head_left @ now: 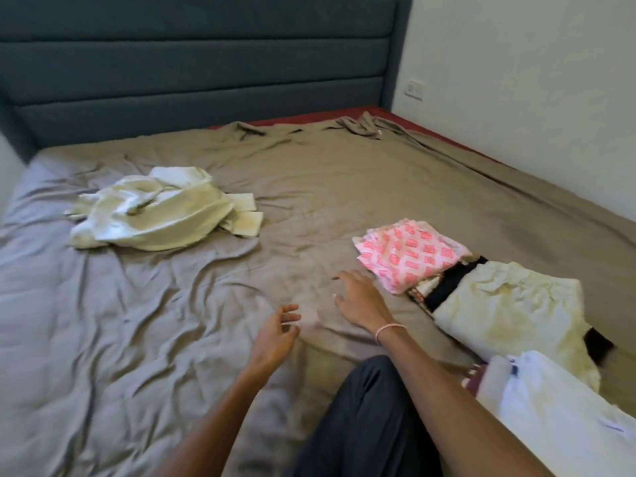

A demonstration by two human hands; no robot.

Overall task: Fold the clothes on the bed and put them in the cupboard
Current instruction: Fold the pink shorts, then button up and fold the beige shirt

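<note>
Head view: my left hand (275, 333) is loosely curled and empty; my right hand (358, 297) is spread, empty, beside folded clothes (413, 259). Unfolded garment (151, 215) lies far left on bed (155, 321).

Just right of the right fingers (347, 277), a pink cloth (413, 259) is covering most of a patterned piece (418, 294). Farther right, a cream garment (509, 311) is hiding part of a black cloth (447, 284). Back of the fingers, a white garment (557, 418) is running off the edge.
</note>
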